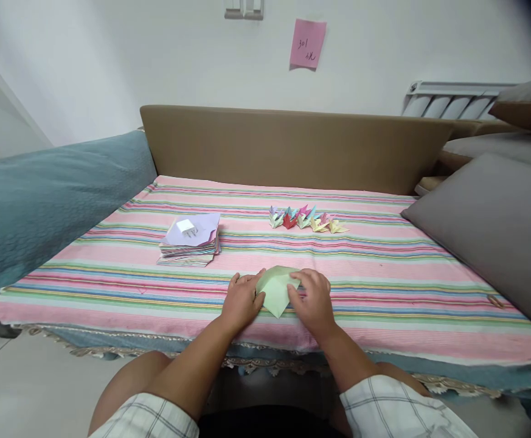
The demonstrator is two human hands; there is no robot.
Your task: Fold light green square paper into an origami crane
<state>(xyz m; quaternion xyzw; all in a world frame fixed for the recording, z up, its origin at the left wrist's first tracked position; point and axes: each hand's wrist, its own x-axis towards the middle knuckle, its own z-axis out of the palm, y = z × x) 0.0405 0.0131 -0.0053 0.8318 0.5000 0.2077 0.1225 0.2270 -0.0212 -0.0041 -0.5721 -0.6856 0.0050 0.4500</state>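
Observation:
A sheet of light green paper (278, 293), partly folded and pointed toward me at its near corner, rests on the striped cloth. My left hand (243, 298) grips its left edge, with the thumb on top. At the right edge, my right hand (311, 297) pinches the paper between thumb and fingers. Beyond my hands a row of several folded paper cranes (304, 219) in various colours stands on the cloth. To the left lies a stack of coloured paper (190, 249) with a small white block (187, 227) on top.
Striped pink cloth (110, 255) covers the seat. A brown backrest (283, 146) runs along the back, a blue-covered armrest (59, 194) is on the left, and grey cushions (497, 231) fill the right. A small brown object (496, 301) lies near the cushions.

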